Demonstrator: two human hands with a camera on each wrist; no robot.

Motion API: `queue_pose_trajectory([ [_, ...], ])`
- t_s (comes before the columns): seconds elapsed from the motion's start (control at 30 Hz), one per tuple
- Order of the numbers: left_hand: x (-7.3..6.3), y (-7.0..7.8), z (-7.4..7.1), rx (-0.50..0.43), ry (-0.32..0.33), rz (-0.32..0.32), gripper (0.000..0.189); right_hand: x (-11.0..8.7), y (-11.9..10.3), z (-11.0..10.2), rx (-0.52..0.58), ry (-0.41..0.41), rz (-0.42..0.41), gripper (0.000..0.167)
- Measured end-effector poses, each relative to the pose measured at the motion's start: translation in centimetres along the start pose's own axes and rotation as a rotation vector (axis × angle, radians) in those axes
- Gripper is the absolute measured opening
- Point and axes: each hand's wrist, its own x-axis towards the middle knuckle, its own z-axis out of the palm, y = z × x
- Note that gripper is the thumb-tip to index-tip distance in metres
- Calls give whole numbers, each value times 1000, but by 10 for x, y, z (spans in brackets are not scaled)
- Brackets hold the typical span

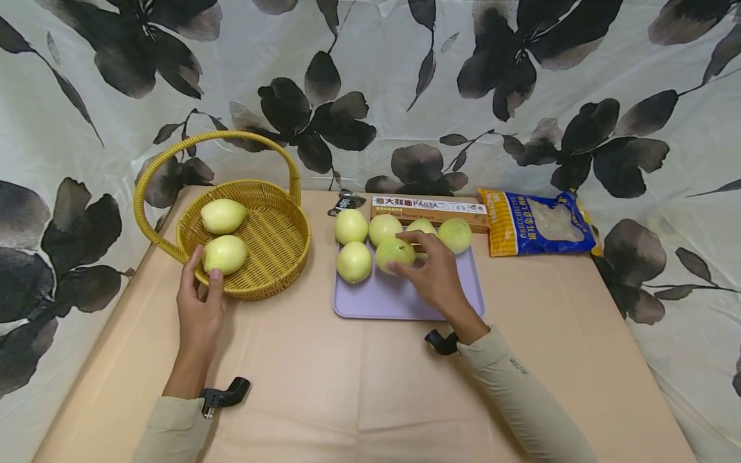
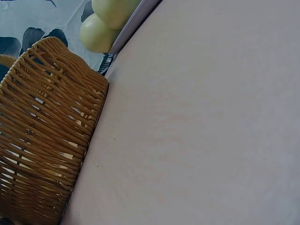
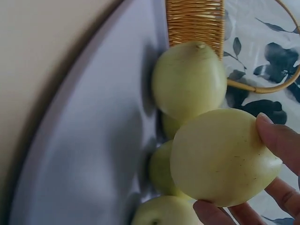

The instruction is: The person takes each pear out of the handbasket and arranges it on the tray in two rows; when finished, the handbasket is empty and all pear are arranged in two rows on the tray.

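The left hand [image 1: 199,308] is at the near left rim of a yellow wicker basket [image 1: 278,238]. Its thumb and fingertips touch a pale yellow-green fruit [image 1: 224,254] from two sides, in a pinch. Another such fruit [image 1: 223,216] lies behind it in the basket. Over a lilac tray [image 1: 382,302], the right hand [image 1: 431,267] holds a rounded pale green fruit [image 3: 225,157] between thumb and fingers; the right wrist view shows small dark specks on its skin. Several similar fruits [image 1: 355,262] sit on the tray. The left wrist view does not show the left hand.
Behind the tray lies a pasta box [image 1: 428,209], with a small black packet [image 1: 346,202] at its left. A blue and yellow pasta bag [image 1: 538,225] is on the right. The basket's tall handle [image 1: 220,136] arches over its far side. A floral cloth [image 1: 405,96] hangs behind the table.
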Motion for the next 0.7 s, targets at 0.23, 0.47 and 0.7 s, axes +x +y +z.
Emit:
queue_pose_trajectory([
  [0.23, 0, 0, 0, -7, 1, -17, 59, 1, 9, 9, -17, -46, 13, 54],
  [0.47, 1, 0, 1, -43, -19, -12, 60, -1, 15, 17, -70, -67, 10, 56],
  [0.7, 1, 0, -1, -33, -21, -5, 60, 1, 13, 19, -123, -40, -28, 58],
])
